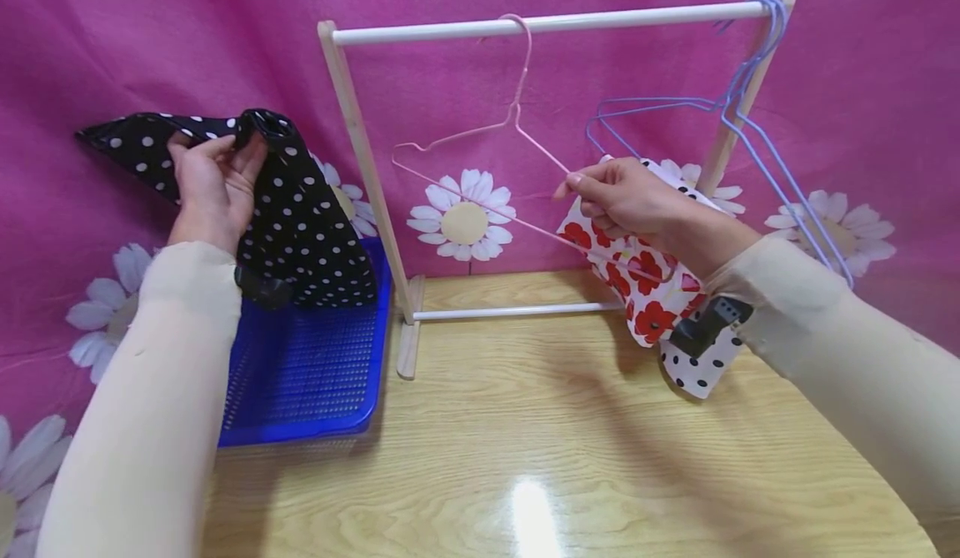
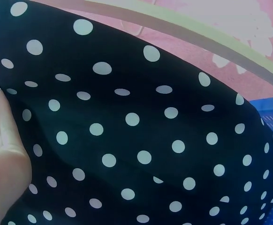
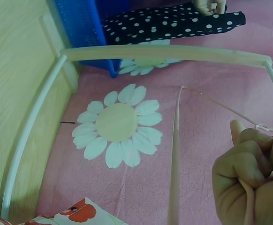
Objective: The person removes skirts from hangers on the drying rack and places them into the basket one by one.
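My left hand (image 1: 217, 178) grips the upper edge of a black cloth with white polka dots (image 1: 300, 216). The cloth hangs over the blue basket, and in the left wrist view its dotted face (image 2: 141, 136) fills most of the picture. At the right, my right hand (image 1: 626, 195) pinches the sloping arm of a pink hanger (image 1: 468, 131), whose hook sits over the rack's top bar. Curled fingers of the right hand (image 3: 244, 168) show around the hanger wire in the right wrist view. No garment is on the pink hanger.
A blue plastic basket (image 1: 300, 374) stands left of the wooden rack (image 1: 348, 116). Blue hangers (image 1: 742, 99) crowd the bar's right end. Below them hang a red-flowered white cloth (image 1: 648, 279) and a black-dotted white cloth (image 1: 697, 366). Behind is a pink daisy-print curtain (image 1: 465, 216).
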The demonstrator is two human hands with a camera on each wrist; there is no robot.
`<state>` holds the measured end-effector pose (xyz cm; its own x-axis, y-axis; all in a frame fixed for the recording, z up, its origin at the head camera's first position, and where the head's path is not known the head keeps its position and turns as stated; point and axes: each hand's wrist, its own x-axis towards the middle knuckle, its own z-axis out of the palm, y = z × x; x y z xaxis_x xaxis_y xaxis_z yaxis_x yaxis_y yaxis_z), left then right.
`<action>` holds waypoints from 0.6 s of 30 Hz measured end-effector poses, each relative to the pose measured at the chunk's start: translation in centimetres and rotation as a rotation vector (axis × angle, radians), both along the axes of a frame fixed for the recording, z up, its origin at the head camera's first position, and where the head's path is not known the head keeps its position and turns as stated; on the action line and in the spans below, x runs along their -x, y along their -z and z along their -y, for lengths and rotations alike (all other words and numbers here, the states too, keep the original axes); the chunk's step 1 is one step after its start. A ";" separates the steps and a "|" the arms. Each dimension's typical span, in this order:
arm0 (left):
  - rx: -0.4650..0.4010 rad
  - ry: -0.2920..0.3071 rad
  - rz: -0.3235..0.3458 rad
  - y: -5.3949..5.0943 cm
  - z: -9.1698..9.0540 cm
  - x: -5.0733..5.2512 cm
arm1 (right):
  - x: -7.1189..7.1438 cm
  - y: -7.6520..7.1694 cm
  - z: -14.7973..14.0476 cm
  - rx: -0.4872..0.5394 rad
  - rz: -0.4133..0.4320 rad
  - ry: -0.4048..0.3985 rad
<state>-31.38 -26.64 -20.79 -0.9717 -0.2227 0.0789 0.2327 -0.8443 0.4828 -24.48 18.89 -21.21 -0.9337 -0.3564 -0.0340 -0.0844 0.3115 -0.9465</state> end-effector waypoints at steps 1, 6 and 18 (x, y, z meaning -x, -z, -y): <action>-0.001 -0.003 0.002 0.1 0.0 0.0 | 0.0 0.0 0.0 -0.005 0.000 0.005; -0.027 -0.026 -0.020 0.2 -0.2 0.1 | 0.0 -0.1 0.0 -0.019 0.000 0.025; 0.001 -0.032 0.017 1.4 -0.4 -0.9 | 0.1 0.0 0.0 -0.016 -0.013 -0.007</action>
